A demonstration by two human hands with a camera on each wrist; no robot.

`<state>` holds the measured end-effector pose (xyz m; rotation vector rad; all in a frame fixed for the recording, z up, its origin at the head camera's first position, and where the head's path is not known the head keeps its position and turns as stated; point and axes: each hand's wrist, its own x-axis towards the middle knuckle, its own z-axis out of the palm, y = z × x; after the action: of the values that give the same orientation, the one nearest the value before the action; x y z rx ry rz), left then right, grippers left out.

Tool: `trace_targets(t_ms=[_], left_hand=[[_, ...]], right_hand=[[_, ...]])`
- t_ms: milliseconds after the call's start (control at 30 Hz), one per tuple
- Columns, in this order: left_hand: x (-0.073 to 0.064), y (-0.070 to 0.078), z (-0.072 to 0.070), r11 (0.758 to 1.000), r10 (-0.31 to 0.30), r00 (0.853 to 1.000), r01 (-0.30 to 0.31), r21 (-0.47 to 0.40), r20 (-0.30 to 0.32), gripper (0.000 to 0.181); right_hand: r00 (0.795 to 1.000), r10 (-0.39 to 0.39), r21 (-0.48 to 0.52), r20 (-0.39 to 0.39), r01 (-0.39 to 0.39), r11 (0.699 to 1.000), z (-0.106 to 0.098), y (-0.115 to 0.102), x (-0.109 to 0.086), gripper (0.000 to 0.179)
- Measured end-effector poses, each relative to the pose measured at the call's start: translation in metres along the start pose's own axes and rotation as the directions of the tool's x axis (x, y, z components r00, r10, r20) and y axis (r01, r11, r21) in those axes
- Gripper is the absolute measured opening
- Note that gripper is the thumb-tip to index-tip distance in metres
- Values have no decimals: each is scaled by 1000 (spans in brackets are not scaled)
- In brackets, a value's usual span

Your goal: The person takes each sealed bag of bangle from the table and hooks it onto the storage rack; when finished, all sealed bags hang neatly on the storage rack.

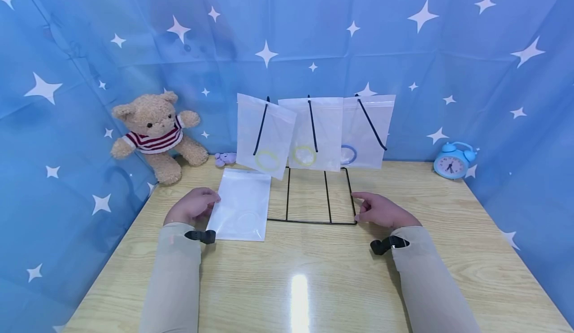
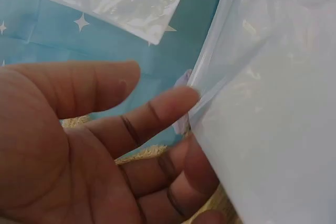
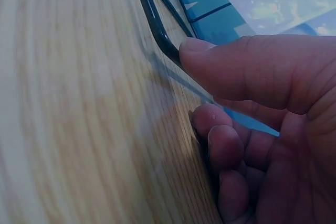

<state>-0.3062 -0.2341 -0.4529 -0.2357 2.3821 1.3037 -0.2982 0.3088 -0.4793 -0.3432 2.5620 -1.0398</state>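
Near the table's middle stands a black wire rack with white zip bags on its hooks: a left bag and a middle bag, each showing a yellowish ring, and a right bag with a blue ring. Another white zip bag, a faint pale ring inside, covers the base's left part. My left hand touches this bag's left edge with its fingers; the thumb stands apart from it in the left wrist view. My right hand holds the base's right side, thumb at the front corner, index finger farther back, other fingers curled.
A teddy bear in a striped sweater sits at the back left, beside a small purple toy. At the back right is a blue alarm clock. A starred blue curtain closes off the back and sides of the wooden table.
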Motion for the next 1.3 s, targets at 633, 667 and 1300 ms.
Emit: trace_targets(t_ms=[633,667,1300], left_hand=[[-14,10,-12,975,162,985,-168,-145,-55,45],[-14,10,-12,975,172,983,-179,-134,-62,45],[-15,10,-13,960,257,956,-269,-74,-144,44]], right_hand=[[1000,6,-2,2,-6,1000,0,-1,0,81],[1000,5,-1,2,-5,1000,0,-1,0,81],[1000,1,0,-7,-1,1000,2,-3,-1,82]])
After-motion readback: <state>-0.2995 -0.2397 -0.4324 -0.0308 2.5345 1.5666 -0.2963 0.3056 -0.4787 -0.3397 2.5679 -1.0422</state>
